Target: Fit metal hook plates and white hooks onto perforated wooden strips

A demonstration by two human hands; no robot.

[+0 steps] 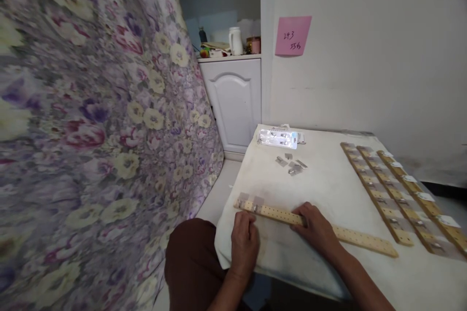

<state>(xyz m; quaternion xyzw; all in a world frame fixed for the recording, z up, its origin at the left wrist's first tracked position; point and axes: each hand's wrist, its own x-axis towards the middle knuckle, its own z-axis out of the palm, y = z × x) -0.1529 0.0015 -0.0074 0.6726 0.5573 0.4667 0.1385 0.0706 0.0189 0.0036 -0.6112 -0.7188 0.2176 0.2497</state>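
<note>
- Floral fabric (pixel 91 121): fills the left half of the view, hanging beside the table; blurred.
- Knee (pixel 193 257): the person's own, in brown cloth, low in the view, just left of the table's near corner.
- White cupboard (pixel 233 102): stands beyond the fabric. A white jug (pixel 235 40) is on top among other small items too small to tell.
- Table (pixel 328 189): covered in white cloth, set against the wall.
- Left hand (pixel 244 240): at the table's near left corner, fingertips bent onto the left part of the perforated wooden strip (pixel 350 235). Whether they pinch it or only touch it cannot be told.
- Perforated wooden strip: lies flat near the table's front edge. Its long axis runs almost across the view. The left end points to the table's left edge and sits slightly farther from the person; the right end points to the near right. Two small greyish tags (pixel 250 200) sit at the left end.
- Pink note (pixel 293 35): stuck on the wall above, handwritten.
- Blister pack (pixel 279 138): at the table's far left edge, with loose metal clips (pixel 292 164) just in front.
- Right hand (pixel 315 226): laid palm down across the strip's middle, fingers flat and pointing left; pressing, not gripping.
- Three fitted strips (pixel 401 194): lie side by side on the table's right, running from far to near, well apart from the hands.
</note>
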